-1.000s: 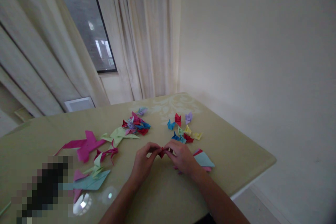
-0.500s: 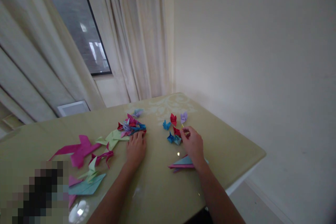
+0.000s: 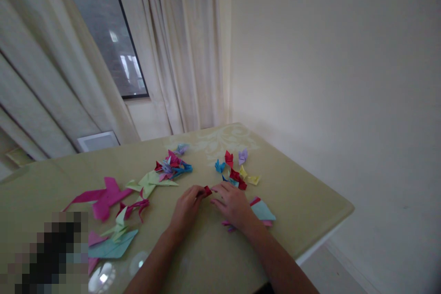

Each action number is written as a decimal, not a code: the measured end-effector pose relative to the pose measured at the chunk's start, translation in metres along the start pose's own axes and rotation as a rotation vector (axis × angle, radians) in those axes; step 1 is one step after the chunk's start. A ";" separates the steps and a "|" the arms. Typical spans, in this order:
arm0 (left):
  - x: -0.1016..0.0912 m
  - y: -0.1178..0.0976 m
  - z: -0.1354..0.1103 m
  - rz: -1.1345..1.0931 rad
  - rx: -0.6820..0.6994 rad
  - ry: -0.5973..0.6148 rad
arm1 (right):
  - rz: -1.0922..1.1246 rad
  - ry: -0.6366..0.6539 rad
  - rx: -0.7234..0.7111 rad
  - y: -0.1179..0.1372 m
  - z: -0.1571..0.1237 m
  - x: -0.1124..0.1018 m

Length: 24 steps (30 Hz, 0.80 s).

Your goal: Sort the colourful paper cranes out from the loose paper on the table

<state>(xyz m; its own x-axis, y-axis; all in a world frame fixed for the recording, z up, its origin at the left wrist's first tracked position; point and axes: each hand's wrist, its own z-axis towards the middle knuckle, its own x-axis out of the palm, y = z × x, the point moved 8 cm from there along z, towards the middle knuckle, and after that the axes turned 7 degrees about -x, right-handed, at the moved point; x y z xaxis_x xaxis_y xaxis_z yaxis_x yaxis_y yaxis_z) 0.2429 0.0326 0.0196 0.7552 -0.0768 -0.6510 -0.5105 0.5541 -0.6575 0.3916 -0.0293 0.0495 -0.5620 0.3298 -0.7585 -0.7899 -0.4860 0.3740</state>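
My left hand (image 3: 188, 206) is closed, pinching a small red origami piece (image 3: 207, 191) just above the table. Close by on the right is my right hand (image 3: 233, 204), its thumb and fingers apart; its fingertips come near the red piece, and I cannot tell whether they touch it. Behind it lies a cluster of small folded paper figures, with a red one (image 3: 229, 158), a purple one (image 3: 242, 156), a blue one (image 3: 219, 166) and a yellow one (image 3: 254, 180). Partly hidden under my right forearm and hand is a stack of flat folded paper (image 3: 263, 211).
Paper cranes in pink, purple and blue are heaped (image 3: 174, 165) beyond my left hand. Further left lie a large magenta paper figure (image 3: 109, 196), a green one (image 3: 148, 183) and a teal folded paper (image 3: 115, 244). The table's right edge (image 3: 325, 229) slopes down near a wall.
My left hand has drawn back from the crane heap toward the middle, now with a red piece. My right hand has left the small cluster, moving left and nearer; a yellow piece there shows uncovered.
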 end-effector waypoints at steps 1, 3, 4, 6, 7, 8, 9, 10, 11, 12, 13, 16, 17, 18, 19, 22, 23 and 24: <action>0.001 -0.004 -0.001 -0.011 0.025 -0.005 | -0.015 0.024 0.006 0.001 0.000 0.003; 0.003 -0.012 -0.004 -0.023 0.103 0.003 | -0.021 0.020 0.048 -0.001 0.000 0.004; 0.004 -0.016 -0.006 -0.028 0.150 0.007 | -0.013 0.007 0.070 -0.003 0.000 0.002; 0.005 -0.024 -0.010 -0.029 0.238 0.011 | 0.006 -0.012 0.084 -0.003 0.001 -0.001; 0.006 -0.026 -0.011 -0.019 0.272 0.010 | 0.016 -0.015 0.077 -0.002 0.001 -0.002; 0.005 -0.027 -0.012 0.001 0.291 -0.004 | 0.025 -0.015 0.066 -0.001 0.001 -0.003; 0.004 -0.027 -0.011 0.036 0.293 -0.029 | 0.035 -0.023 0.054 0.000 0.001 -0.005; 0.001 -0.025 -0.008 0.084 0.272 -0.075 | 0.045 -0.051 0.050 -0.001 0.001 -0.008; -0.004 -0.020 -0.005 0.148 0.225 -0.141 | 0.058 -0.101 0.057 -0.002 0.001 -0.014; -0.010 -0.012 -0.001 0.225 0.151 -0.216 | 0.071 -0.173 0.075 -0.006 -0.001 -0.022; -0.017 -0.003 0.004 0.309 0.057 -0.288 | 0.080 -0.261 0.103 -0.012 -0.003 -0.032; -0.036 0.032 0.017 0.537 -0.248 -0.377 | 0.036 -0.528 0.220 -0.036 -0.017 -0.065; -0.040 0.043 0.021 0.585 -0.316 -0.361 | -0.004 -0.587 0.261 -0.045 -0.023 -0.074; -0.042 0.053 0.026 0.617 -0.359 -0.337 | -0.050 -0.623 0.302 -0.054 -0.027 -0.080; -0.044 0.060 0.031 0.634 -0.378 -0.311 | -0.095 -0.633 0.341 -0.062 -0.030 -0.084; -0.045 0.070 0.041 0.628 -0.348 -0.256 | -0.176 -0.575 0.427 -0.079 -0.033 -0.084; -0.045 0.069 0.041 0.620 -0.326 -0.244 | -0.186 -0.551 0.432 -0.081 -0.032 -0.081; -0.044 0.067 0.041 0.611 -0.297 -0.234 | -0.185 -0.531 0.420 -0.079 -0.030 -0.077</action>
<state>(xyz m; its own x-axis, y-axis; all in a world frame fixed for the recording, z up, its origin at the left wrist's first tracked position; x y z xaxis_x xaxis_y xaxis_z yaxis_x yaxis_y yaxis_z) 0.1925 0.1065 0.0198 0.3496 0.3731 -0.8594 -0.9355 0.1894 -0.2984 0.5048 -0.0408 0.0625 -0.3687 0.7794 -0.5066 -0.8519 -0.0653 0.5196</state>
